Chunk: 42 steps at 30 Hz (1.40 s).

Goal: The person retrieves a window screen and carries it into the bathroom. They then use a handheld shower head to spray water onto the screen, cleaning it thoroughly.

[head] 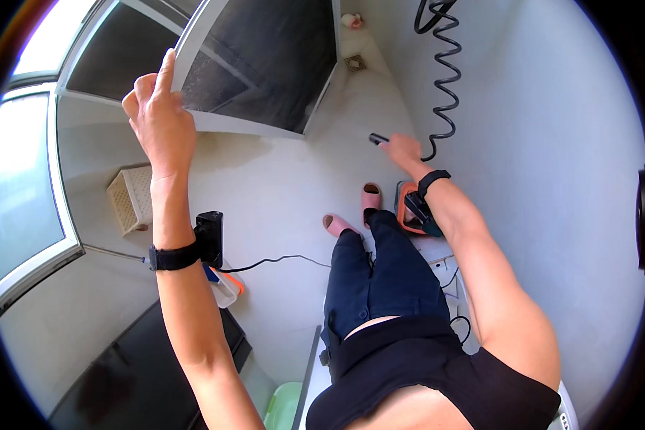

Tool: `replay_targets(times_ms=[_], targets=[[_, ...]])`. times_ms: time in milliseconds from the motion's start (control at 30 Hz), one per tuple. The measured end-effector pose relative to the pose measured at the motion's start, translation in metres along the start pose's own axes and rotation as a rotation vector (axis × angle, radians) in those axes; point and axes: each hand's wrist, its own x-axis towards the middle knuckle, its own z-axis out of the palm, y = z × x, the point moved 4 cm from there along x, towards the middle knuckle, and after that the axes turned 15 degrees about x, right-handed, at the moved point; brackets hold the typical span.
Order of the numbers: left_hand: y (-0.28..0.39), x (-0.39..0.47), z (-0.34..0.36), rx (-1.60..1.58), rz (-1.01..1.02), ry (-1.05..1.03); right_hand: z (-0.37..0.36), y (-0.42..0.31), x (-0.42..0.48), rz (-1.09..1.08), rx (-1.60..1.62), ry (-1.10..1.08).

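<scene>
My left hand [164, 121] is raised at the upper left, on the edge of a white-framed dark panel [263, 59]. Its index finger lies along the frame, the thumb is on the near side, and the other fingers are curled. The panel stands at a slant and looks like a window screen or pane. Lower and to the right, my right hand [405, 151] grips a short black handle [378, 139] that points left over the floor. A black coiled hose or cord [447, 86] hangs by the right wall and ends at this hand.
A floor drain [355, 63] lies beyond the panel. An orange-rimmed container [407, 207] stands beside my pink slippers [371, 196]. At left are a cream plastic basket [130, 199] and an opened window sash [29, 188]. A thin black cable [279, 259] runs from my left wrist device towards my legs.
</scene>
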Motion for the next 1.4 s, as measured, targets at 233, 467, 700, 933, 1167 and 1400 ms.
replay_targets(times_ms=[233,467,700,933,1167,1400], targets=[[0.003,-0.001,0.001,-0.008,0.008,-0.005,0.013,0.018,0.002,0.022,-0.044,0.01],[0.0,0.001,-0.003,-0.01,0.026,0.009,0.017,0.004,0.002,-0.123,-0.147,0.001],[0.011,-0.006,-0.012,-0.041,0.037,0.035,0.018,0.001,0.025,-0.262,-0.306,0.093],[0.025,-0.012,-0.021,-0.033,0.036,0.037,0.019,-0.016,0.052,-0.28,-0.311,0.106],[0.027,-0.011,-0.018,-0.038,0.042,0.046,0.026,-0.017,0.053,-0.295,-0.38,0.036],[0.017,-0.009,-0.014,-0.033,0.005,-0.007,0.011,-0.024,0.058,-0.306,-0.286,0.029]])
